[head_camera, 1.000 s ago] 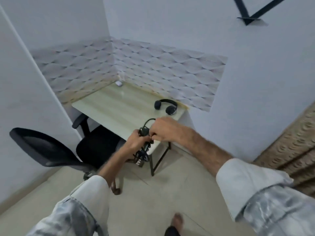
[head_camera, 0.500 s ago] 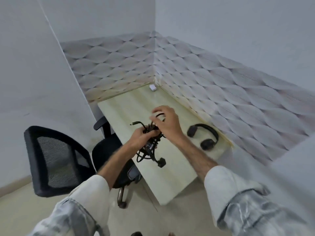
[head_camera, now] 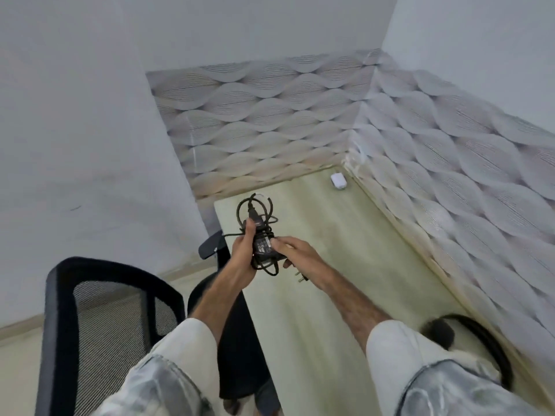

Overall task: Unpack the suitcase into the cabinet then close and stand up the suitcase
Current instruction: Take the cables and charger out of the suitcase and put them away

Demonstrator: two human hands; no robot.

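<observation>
A black power adapter [head_camera: 263, 245] with a tangled black cable [head_camera: 254, 209] is held over the left part of a pale wooden desk [head_camera: 345, 250]. My left hand [head_camera: 244, 256] grips the adapter from the left, thumb up along its side. My right hand [head_camera: 295, 253] holds it from the right, fingers curled under it and thumb on top. The plug [head_camera: 300, 277] dangles below my right hand. Neither suitcase nor cabinet is in view.
Black headphones [head_camera: 468, 340] lie on the desk at the lower right, partly behind my right sleeve. A small white box [head_camera: 338, 181] sits in the desk's far corner. A black mesh office chair [head_camera: 120, 319] stands left of the desk. Patterned wall panels border the desk.
I have stepped closer to the desk and turned left. Both hands now hold the adapter over the desk's left part, and the headphones have slid to the lower right of the view.
</observation>
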